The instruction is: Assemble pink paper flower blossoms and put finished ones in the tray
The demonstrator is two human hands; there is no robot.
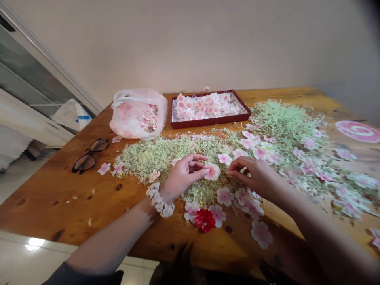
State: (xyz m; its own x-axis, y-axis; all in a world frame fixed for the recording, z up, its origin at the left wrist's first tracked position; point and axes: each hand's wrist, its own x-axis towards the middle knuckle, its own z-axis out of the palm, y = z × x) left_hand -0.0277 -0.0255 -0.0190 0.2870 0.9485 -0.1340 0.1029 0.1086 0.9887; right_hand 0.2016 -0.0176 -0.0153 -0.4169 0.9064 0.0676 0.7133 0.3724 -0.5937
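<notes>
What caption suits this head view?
Left hand holding a pink artificial flower, right hand beside it, blossom-filled maroon tray behind.

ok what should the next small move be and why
I'd probably bring the right hand across to the pink-and-white flower: the left hand holds that flower near its edge, and the right fingertips are close by with a gap between. Whether they pinch anything is too small to tell.

Plain wall, wooden table, glossy tiled floor
</notes>
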